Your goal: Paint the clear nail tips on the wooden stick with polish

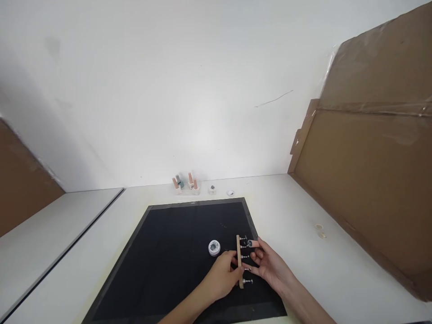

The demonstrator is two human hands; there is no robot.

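My left hand (221,275) grips a narrow wooden bar (239,261) between thumb and fingers, tilted over the black mat. Several small metal pegs stick out from the bar's right side toward my right hand. Between the thumb and index finger of my right hand (268,265) is a peach-coloured nail polish cap (255,244), its dark end pointing left at the upper pegs. Whether a brush shows at that end I cannot make out. The other right fingers rest close to the lower pegs. A small round white jar (214,248) with glittery silver contents sits left of the bar.
Nail polish bottles (195,185) with peach and grey caps stand at the back, beside a small clear bottle (212,190) and a white round lid (230,193). Two small pale pieces (322,235) lie at right. Cardboard panels (367,166) flank the white table.
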